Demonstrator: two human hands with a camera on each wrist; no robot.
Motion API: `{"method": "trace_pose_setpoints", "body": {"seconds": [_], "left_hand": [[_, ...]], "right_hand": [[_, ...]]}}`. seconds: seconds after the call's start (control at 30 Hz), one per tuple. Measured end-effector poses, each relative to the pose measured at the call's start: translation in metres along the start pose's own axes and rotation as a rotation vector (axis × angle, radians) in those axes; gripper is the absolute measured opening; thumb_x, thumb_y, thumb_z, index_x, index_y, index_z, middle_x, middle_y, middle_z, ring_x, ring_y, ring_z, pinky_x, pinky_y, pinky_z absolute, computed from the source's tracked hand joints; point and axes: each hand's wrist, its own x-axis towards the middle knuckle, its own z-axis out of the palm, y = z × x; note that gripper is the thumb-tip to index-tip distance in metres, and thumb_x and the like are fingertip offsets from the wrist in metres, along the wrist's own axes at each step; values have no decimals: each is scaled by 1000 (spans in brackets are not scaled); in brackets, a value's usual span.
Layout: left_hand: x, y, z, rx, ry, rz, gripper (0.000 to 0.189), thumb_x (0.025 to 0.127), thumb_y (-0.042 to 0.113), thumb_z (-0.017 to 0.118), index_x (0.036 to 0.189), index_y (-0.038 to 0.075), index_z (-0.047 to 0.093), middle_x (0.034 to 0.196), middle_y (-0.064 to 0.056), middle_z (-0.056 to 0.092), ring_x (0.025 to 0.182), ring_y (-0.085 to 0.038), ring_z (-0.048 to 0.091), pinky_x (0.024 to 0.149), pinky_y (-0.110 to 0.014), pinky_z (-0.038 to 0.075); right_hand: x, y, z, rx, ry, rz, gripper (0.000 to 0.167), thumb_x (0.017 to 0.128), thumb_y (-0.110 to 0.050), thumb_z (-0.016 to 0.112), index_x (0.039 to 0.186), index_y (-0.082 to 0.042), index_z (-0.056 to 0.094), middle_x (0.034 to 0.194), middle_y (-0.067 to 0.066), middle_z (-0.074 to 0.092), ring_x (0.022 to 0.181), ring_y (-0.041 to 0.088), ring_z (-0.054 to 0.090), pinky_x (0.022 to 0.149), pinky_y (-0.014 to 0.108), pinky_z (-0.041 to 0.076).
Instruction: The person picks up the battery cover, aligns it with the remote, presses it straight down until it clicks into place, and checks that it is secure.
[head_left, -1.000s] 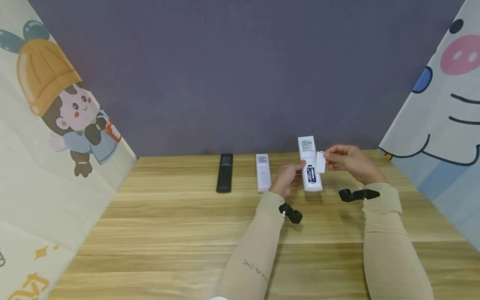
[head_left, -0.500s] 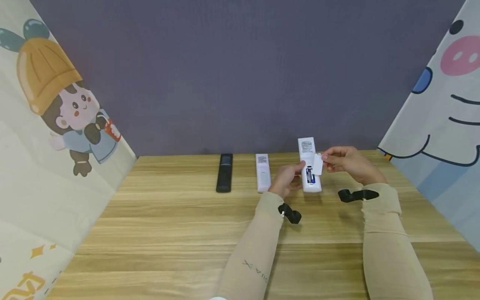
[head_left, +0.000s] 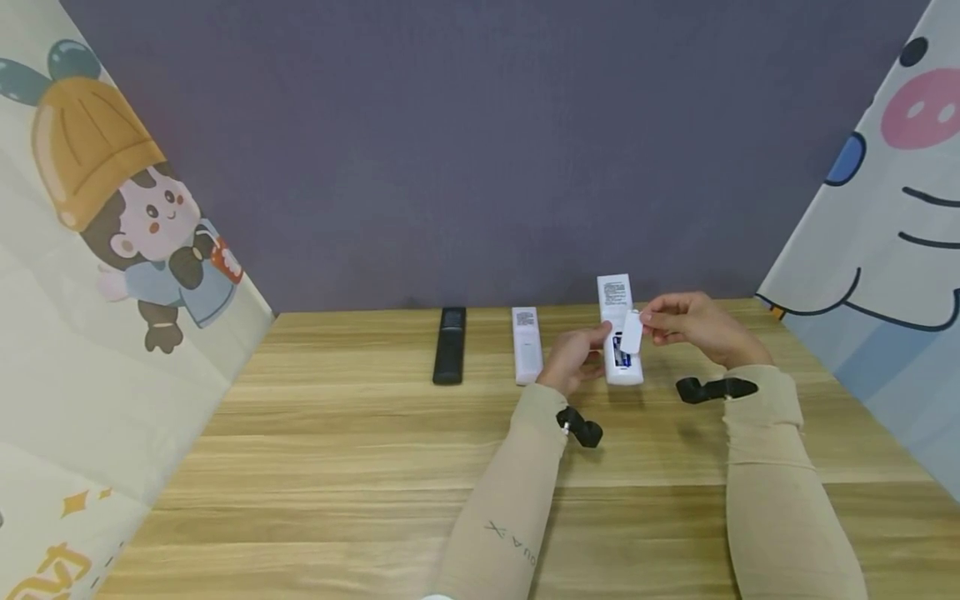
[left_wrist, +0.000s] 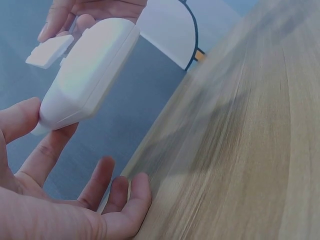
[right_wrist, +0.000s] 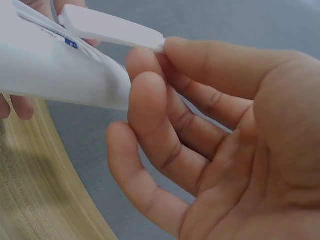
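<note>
My left hand [head_left: 576, 360] pinches a white remote control [head_left: 615, 293] by its edge, back side up and lifted off the table. Its battery compartment is uncovered, with blue batteries [head_left: 622, 358] inside. Between thumb and fingertips, my right hand [head_left: 693, 325] holds a small white battery cover [head_left: 632, 332], tilted just above the compartment and hiding part of it. In the right wrist view, a gap shows between most of the cover [right_wrist: 107, 25] and the remote [right_wrist: 60, 75]. The left wrist view shows thumb and index finger on the remote's end, the other fingers free beneath.
To the left on the wooden table [head_left: 337, 467] lie a second white remote [head_left: 527, 346], back side up, and a black remote [head_left: 449, 346]. A dark grey wall [head_left: 480, 150] stands right behind the table. Printed cloth panels [head_left: 67, 333] flank both sides.
My right hand has moved the battery cover left and slightly down, from beside the remote to over its battery compartment. My left hand and the remote have stayed almost still.
</note>
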Motion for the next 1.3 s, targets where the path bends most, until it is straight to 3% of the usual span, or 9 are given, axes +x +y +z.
{"method": "trace_pose_setpoints", "body": {"seconds": [0.43,0.83,1.03,1.3], "left_hand": [[0,0,0,3,-16,-5,24,92,31,77,99,8,75,92,0,65,86,-19,54,80,-36,54],[-2,0,1,20,-23,1,25,93,31,75,99,7,75,94,-1,66,85,-19,57,89,-41,57],[-1,-2,1,19,-23,1,26,93,31,75,103,8,77,93,0,67,85,-18,57,90,-41,56],[-3,0,0,4,-36,5,25,94,31,74,103,8,77,92,1,66,87,-17,57,94,-43,54]], "right_hand": [[0,-2,2,-49,-40,11,28,99,-21,69,112,5,68,91,1,74,76,13,66,76,33,61],[2,-2,5,-103,-82,-13,33,100,-23,69,113,7,66,90,-6,70,82,12,67,75,31,60],[0,-3,6,-126,-92,-8,34,100,-24,68,114,7,67,97,1,73,85,12,68,76,31,60],[0,-6,8,-149,-85,-1,36,100,-28,68,115,5,68,100,-2,74,88,12,70,79,33,60]]}}
